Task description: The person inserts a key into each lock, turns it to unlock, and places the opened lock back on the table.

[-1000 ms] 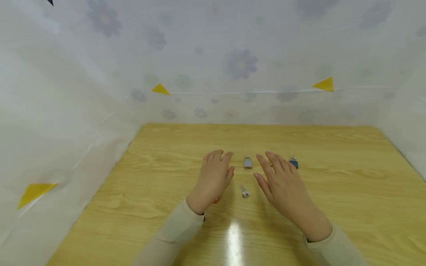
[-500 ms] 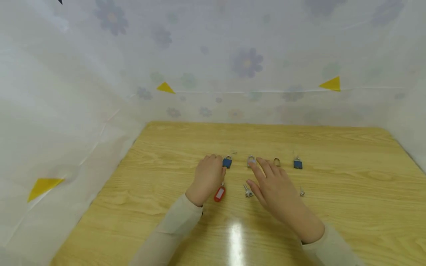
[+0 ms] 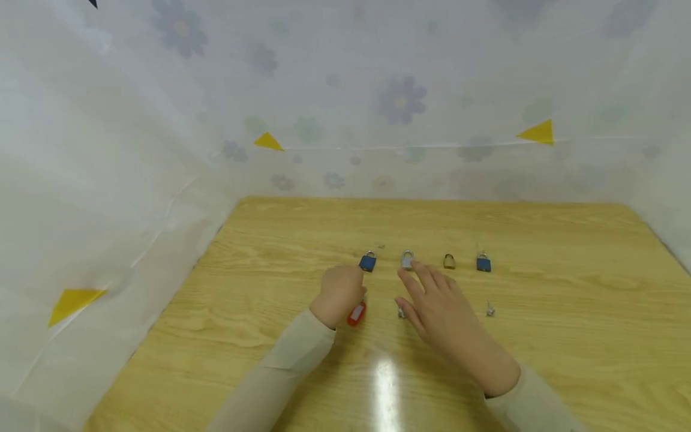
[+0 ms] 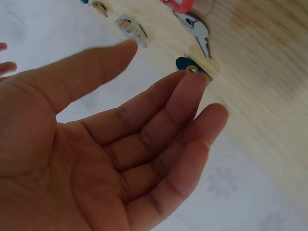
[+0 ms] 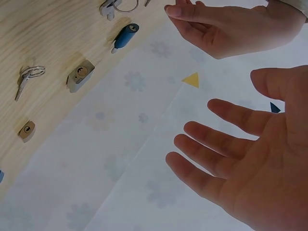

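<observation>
No writing can be read on any of the things. On the pale wood-grain surface (image 3: 567,312) four small padlocks stand in a row: a blue padlock (image 3: 367,262) at the left, a silver padlock (image 3: 407,260), a brass padlock (image 3: 449,261) and a second blue padlock (image 3: 483,263) at the right, each with a shiny metal shackle. Nearer the person lie a key with a flat red plastic tag (image 3: 356,314), a silver key (image 3: 401,312) and another small key (image 3: 490,309).

The left hand (image 3: 340,291) hovers just before the blue padlock, fingers relaxed and spread, holding nothing; the wrist view shows its bare palm. The right hand (image 3: 434,300) is also loosely spread and holds nothing, its fingertips (image 3: 408,275) just in front of the silver padlock and its palm partly over the silver key.

Compared with half a second ago, both hands have drawn back toward the person, so the two left padlocks show more fully and the silver key is more covered.

A thin white sheet printed with faint flowers (image 3: 400,101) walls the surface, with yellow triangles (image 3: 537,132) stuck on it.
</observation>
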